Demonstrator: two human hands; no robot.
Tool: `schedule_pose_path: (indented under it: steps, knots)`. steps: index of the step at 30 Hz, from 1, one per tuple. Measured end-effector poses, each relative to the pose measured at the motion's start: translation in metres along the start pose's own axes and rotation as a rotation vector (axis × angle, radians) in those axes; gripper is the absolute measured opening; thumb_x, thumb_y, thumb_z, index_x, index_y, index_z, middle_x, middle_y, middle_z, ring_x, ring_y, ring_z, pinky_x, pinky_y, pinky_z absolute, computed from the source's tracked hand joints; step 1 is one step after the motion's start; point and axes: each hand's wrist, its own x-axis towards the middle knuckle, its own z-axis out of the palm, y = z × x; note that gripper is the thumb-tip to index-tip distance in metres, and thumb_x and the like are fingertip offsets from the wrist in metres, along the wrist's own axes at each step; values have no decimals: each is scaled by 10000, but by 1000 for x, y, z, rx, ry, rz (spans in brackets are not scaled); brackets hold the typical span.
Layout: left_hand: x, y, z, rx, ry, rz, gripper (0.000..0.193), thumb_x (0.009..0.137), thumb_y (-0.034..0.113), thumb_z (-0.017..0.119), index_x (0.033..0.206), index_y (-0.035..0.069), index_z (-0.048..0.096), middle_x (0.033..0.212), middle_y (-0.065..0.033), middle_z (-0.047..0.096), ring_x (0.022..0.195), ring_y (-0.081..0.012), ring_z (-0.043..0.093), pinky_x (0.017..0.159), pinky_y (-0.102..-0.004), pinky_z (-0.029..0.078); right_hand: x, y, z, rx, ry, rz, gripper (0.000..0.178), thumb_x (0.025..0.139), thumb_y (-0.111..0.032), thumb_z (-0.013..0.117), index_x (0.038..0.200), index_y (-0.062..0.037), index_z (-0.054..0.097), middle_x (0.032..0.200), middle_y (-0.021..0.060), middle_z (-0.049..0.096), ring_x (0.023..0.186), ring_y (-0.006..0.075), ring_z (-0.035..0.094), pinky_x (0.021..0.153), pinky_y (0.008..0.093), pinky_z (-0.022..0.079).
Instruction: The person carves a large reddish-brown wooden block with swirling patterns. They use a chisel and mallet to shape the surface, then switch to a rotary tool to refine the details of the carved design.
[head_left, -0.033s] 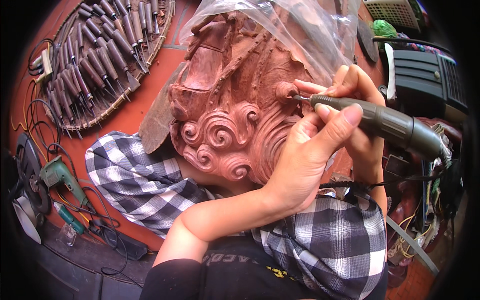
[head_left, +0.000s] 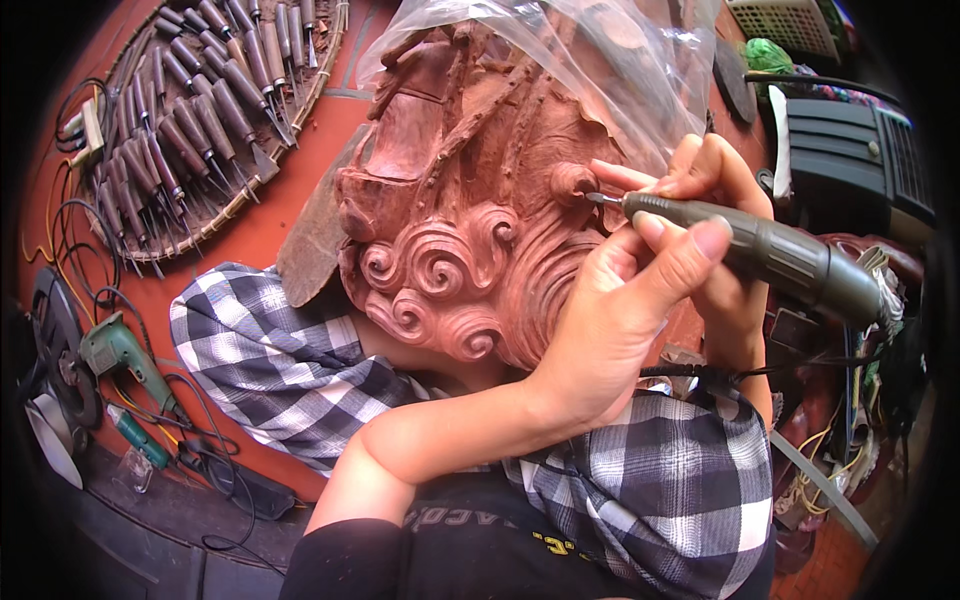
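A reddish-brown wood carving [head_left: 470, 255] with spiral curls and flowing grooves lies in front of me. My right hand [head_left: 725, 185] grips a dark olive rotary carving tool [head_left: 790, 250], one finger stretched toward the wood. The tool's thin metal bit [head_left: 602, 198] points at a small rounded curl [head_left: 572, 184] on the carving's right side. From below, my left hand [head_left: 610, 315] comes against the tool, its thumb along the tool's body. Its other fingers are partly hidden between the tool and the carving.
A round woven tray [head_left: 262, 182] at far left holds several wooden-handled chisels. Clear plastic sheeting [head_left: 640, 70] covers the carving's far end. A green power tool [head_left: 130, 355] and tangled cables lie at left. A dark plastic case [head_left: 850, 150] stands at right.
The rotary tool and my right hand have shifted very slightly right and down. The carving stays put.
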Motion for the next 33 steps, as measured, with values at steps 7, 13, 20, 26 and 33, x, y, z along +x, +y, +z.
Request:
schedule_pose_path:
  steps: [7,13,20,26,33]
  knots:
    - [2,-1,-6,77,-53,-4,305,1015,270,636,1230,67,560,1216,-5,581,1162,-81,516,1043,-281,374,-6,7,0,26,65,-86,183,850,62,680,907,0,517,858,59,514,817,135,596,1035,608,504]
    - [2,1,-11,115,3,47,345,1025,274,610,1279,56,525,1282,-39,560,1233,-115,492,1093,-313,341,-3,16,5,95,64,-48,234,849,36,754,928,-9,538,875,32,565,922,164,689,1032,497,541]
    - [1,3,-6,18,97,52,226,999,211,659,1147,66,567,1099,15,580,1041,-43,529,948,-242,421,-4,22,10,41,31,-117,179,869,78,682,907,-14,533,873,45,511,830,142,612,1038,662,482]
    - [0,2,-4,93,133,13,179,992,198,646,1096,86,553,1093,8,572,1022,-48,525,925,-249,420,-13,24,4,-47,36,-156,189,880,30,699,936,-7,522,887,58,481,793,143,578,1036,673,476]
    - [-15,9,-8,128,164,4,294,991,223,611,1210,56,507,1205,-55,564,1136,-137,549,1011,-348,441,-10,41,20,-306,183,-491,305,791,-81,823,779,28,539,747,147,555,671,169,567,794,553,634]
